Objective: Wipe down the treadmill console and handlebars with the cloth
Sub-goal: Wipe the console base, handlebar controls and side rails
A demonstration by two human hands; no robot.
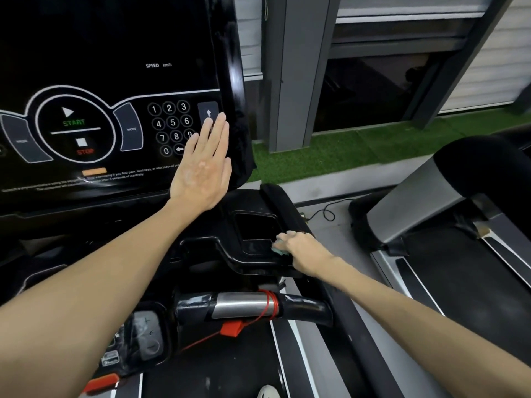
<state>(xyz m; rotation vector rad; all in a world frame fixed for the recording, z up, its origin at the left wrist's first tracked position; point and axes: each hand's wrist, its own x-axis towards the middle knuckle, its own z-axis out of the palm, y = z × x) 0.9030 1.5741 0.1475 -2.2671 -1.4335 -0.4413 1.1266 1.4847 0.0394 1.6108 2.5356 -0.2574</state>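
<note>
Nearest the lens, both bare forearms reach forward over the handlebar (244,305), a short black bar with a metal sleeve. A red cord (270,303) is wound round it and runs down to a red clip (232,328).

Beyond it the left hand (201,170) lies flat on the console (115,53), fingers straight and together, covering the right edge of the keypad (171,124). It holds nothing; I judge it is there to brace the body while the other arm works.

The right hand (303,251) is lower, at the right rim of the tray (253,225) beneath the screen. Its fingers are curled round the cloth (279,249) and press it onto the plastic, which suits wiping that ledge.

Only a small teal bunch of cloth shows under the knuckles, slightly blurred, so its full shape cannot be told. The frame cuts off the console's top and left side, and the left forearm hides whatever lies left of the handlebar. On such dark plastic it is hard to say which parts are already clean.
</note>
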